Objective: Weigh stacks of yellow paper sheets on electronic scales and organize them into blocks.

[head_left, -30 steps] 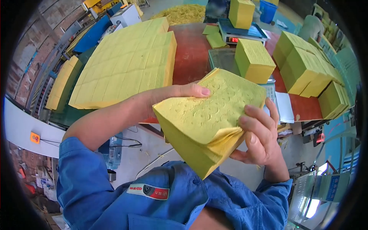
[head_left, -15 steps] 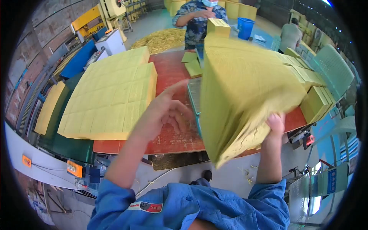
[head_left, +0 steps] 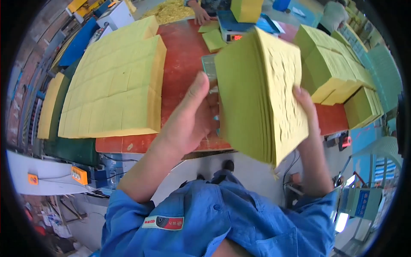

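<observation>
held stack [head_left: 259, 98]: matt paper, one face rough, dented | tabletop [head_left: 181, 51]: smooth | shirt [head_left: 199, 210]: matt cloth

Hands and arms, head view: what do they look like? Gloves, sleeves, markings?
The left hand and right hand show no gloves; the right is partly hidden. Forearms are bare, with nothing seen on the wrists. The left sleeve and right sleeve are plain blue, ending near the elbows, matching the shirt. No cables on the arms.
</observation>
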The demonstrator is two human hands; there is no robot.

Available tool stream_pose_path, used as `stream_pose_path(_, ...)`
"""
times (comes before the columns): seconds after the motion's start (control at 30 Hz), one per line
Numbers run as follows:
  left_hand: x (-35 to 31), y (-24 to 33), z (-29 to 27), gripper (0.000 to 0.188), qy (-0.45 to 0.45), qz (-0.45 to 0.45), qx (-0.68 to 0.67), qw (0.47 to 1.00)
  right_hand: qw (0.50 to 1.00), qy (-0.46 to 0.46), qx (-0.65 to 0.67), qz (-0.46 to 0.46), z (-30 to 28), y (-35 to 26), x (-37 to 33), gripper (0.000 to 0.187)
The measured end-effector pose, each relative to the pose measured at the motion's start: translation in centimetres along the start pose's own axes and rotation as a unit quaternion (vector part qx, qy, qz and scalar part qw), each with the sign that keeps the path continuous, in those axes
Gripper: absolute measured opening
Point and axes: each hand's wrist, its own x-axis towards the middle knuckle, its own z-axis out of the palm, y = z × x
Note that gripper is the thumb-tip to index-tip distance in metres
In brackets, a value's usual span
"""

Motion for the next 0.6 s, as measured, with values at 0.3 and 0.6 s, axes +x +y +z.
stream_pose_path(0.3,11.1,7.7,5.8,0.085,-0.013,0.065,0.177,0.982,0.975,-0.188,-0.063,0.102,-0.8,-13.3,15.4,0.060)
stream_pose_path(0.6,16.4,4.3,1.7,0.077,0.056,0.009,0.189,0.980,0.953,-0.117,-0.278,0.032,-6.3,-9.2,20.0,0.075)
